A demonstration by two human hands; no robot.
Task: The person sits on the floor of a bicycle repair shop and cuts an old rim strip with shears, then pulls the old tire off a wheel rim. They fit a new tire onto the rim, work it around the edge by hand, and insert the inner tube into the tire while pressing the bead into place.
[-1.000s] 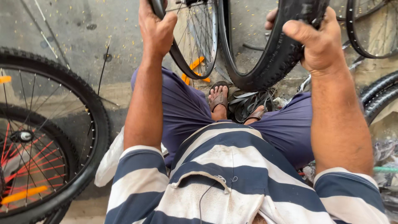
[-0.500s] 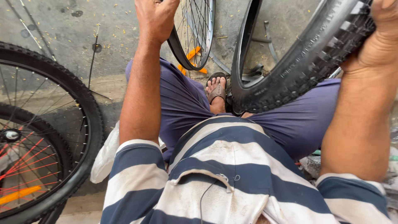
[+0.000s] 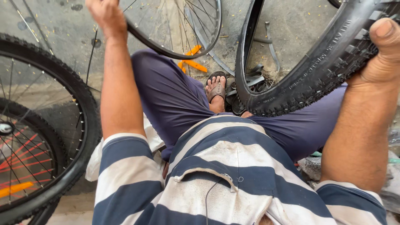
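My left hand (image 3: 107,14) grips the bare rim of a spoked bicycle wheel (image 3: 179,29) held up at the top centre, above my left knee. My right hand (image 3: 381,50) clasps the knobby tread of a loose black tyre (image 3: 308,79) at the right, thumb on top. The tyre is off the rim and hangs apart from it, its lower curve near my sandalled foot (image 3: 216,89). I sit with purple trousers and a blue and white striped shirt below.
Two bicycle wheels with tyres lean at the left, the larger one (image 3: 79,104) black-spoked and the smaller one (image 3: 25,162) with red and orange spokes. Orange tyre levers (image 3: 191,63) lie on the concrete floor past my knee. Black rubber scraps (image 3: 256,81) sit by my foot.
The tyre has swung out to the right, away from the rim. My left hand has kept hold of the rim, and the gap between rim and tyre has widened.
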